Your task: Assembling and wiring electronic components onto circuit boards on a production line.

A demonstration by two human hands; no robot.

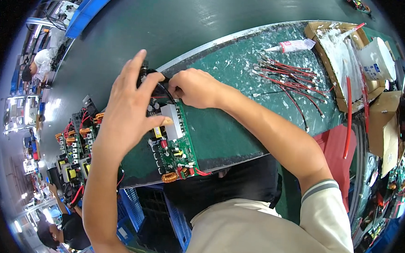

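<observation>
My left hand point(124, 107) hovers over the green circuit board point(174, 143), which lies on the green bench point(229, 127) near its front edge. Its fingers are spread apart, and my thumb point(160, 121) presses on the white block point(172, 120) mounted on the board. My right hand point(193, 86) sits at the far end of the board, its fingers pinched together on a black wire point(161, 81) that loops up from there. A copper coil point(169, 177) sits at the board's near corner. To the far right lies a bundle of red and black wires point(290, 78), with a white glue tube point(294, 46) beyond it and a cardboard box point(345, 60) at the right. More boards point(77, 143) are stacked at the left.
</observation>
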